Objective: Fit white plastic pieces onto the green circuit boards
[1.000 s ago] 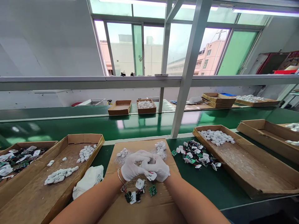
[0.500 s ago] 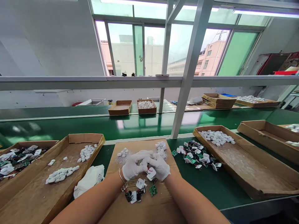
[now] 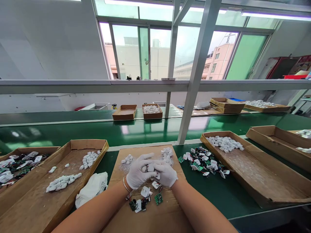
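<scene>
Trays (image 3: pixel 262 174) at either side are holding small white pieces (image 3: pixel 225 143) in the head view, while your gloved left hand (image 3: pixel 138 174) and right hand (image 3: pixel 166 174) are angling inward, pinching a white part (image 3: pixel 150 167) between them above the cardboard sheet (image 3: pixel 155 221).

Wide windows (image 3: pixel 159 53) sit in a pale wall (image 3: pixel 48 42) beyond a grey metal frame (image 3: pixel 97 86).

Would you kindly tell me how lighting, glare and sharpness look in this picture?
In the head view, the windows look nearly washed out; the head view also shows pale glare on the green surface; in the head view, the white piece between left hand and right hand lacks crisp detail.
</scene>
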A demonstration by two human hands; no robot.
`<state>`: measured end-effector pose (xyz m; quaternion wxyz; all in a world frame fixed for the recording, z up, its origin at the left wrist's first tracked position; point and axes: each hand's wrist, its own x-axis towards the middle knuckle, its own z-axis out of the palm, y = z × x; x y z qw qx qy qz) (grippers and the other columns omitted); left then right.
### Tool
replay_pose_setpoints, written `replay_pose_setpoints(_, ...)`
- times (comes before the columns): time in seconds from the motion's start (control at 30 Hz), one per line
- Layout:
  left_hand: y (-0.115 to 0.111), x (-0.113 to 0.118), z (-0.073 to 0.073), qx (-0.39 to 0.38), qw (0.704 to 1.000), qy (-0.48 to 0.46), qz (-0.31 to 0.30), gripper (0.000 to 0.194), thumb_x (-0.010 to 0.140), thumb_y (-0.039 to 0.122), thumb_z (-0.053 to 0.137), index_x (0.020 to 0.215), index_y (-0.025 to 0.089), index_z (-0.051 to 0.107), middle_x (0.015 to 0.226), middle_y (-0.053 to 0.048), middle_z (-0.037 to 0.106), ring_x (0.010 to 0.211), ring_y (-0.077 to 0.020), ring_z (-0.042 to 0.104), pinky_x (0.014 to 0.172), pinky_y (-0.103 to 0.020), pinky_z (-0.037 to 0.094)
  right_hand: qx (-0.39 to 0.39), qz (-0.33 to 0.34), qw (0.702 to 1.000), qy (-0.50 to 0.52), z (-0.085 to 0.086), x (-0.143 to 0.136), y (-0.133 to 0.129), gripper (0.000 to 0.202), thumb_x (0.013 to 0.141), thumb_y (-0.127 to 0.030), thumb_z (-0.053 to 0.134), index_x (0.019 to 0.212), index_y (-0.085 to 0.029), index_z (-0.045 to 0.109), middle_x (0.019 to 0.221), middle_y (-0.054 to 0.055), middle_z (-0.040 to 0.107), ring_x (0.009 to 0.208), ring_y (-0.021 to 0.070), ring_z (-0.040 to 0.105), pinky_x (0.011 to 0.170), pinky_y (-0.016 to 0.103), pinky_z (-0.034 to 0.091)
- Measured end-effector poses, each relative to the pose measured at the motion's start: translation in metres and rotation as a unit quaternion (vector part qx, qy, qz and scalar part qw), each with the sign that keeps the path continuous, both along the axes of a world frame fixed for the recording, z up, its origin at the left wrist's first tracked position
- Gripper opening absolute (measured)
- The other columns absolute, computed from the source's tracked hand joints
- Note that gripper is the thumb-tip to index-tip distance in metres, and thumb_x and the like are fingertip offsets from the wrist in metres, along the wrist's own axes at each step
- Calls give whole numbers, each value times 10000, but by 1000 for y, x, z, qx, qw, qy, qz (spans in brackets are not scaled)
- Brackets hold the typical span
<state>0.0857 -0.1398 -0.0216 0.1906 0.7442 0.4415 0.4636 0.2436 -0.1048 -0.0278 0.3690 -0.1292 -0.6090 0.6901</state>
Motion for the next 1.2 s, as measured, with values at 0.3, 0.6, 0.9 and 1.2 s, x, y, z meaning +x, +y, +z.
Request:
replay_pose_setpoints(0.3,1,3,8,51,995,80,21,235,734,207,715,968,216,693,1277,-96,607,1186,-274,546,1015,-470,443,-44,-35,998,-23,1,7,6,280,672,-368,774,794,-132,684,731,16,621,645,125,511,607,244,408)
replay_pose_setpoints(0.6,4,-3,17,17,985,172,17,405,671,324,792,1067,290,716,1353,-66,553,1172,-299,536,1061,-476,394,-75,26,997,-8,11,5,4,222,712,-365,726,704,-150,669,656,13,580,548,103,420,508,231,360)
replay_pose_setpoints(0.9,4,-6,26,82,973,215,-23,371,701,351,748,1071,341,727,1199,-26,668,1109,-324,568,1015,-472,412,-10,-25,995,-99,-3,11,14,264,611,-303,790,789,-147,673,677,0,637,599,124,550,585,250,452)
replay_pose_setpoints(1.2,3,-3,30,59,979,192,-22,338,681,351,763,1017,318,750,1125,-44,698,1043,-272,609,949,-425,472,9,-30,996,-84,15,9,4,292,635,-370,775,816,-159,687,732,38,677,695,188,623,651,307,504)
